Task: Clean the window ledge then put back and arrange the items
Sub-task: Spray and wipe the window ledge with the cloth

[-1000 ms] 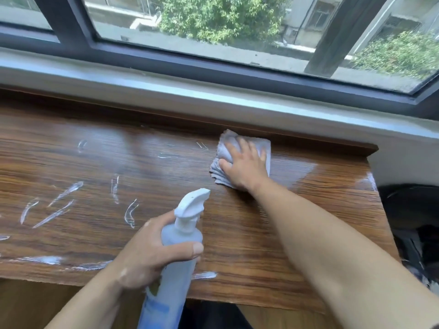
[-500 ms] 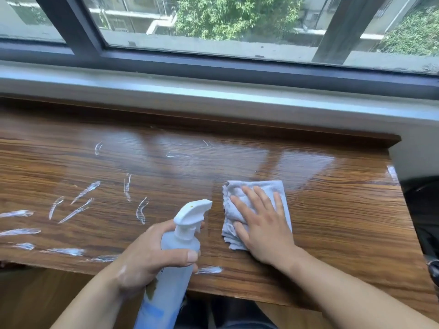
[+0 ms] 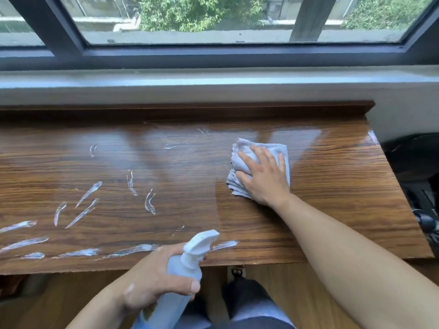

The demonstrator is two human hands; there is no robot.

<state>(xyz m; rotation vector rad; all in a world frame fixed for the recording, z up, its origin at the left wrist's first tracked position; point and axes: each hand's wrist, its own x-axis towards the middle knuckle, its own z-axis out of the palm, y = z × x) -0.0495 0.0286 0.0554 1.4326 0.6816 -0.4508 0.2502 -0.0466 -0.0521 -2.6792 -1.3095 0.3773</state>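
Note:
The wooden window ledge (image 3: 180,176) stretches across the view, with white streaks of spray foam over its left half. My right hand (image 3: 263,176) lies flat with fingers spread on a folded grey cloth (image 3: 278,150), pressing it on the ledge's right part. A wet shiny patch surrounds the cloth. My left hand (image 3: 154,279) grips a pale blue spray bottle (image 3: 180,274) with a white trigger head, held below the ledge's front edge, nozzle pointing up and right.
A dark window frame (image 3: 213,53) and a grey sill (image 3: 213,84) run behind the ledge. Dark objects (image 3: 413,167) sit past the ledge's right end. A wall socket (image 3: 235,273) is under the front edge. My legs show at the bottom.
My right hand slid the cloth toward me from the ledge's back, then away again to the right. The bottle in my left hand stayed near the front edge.

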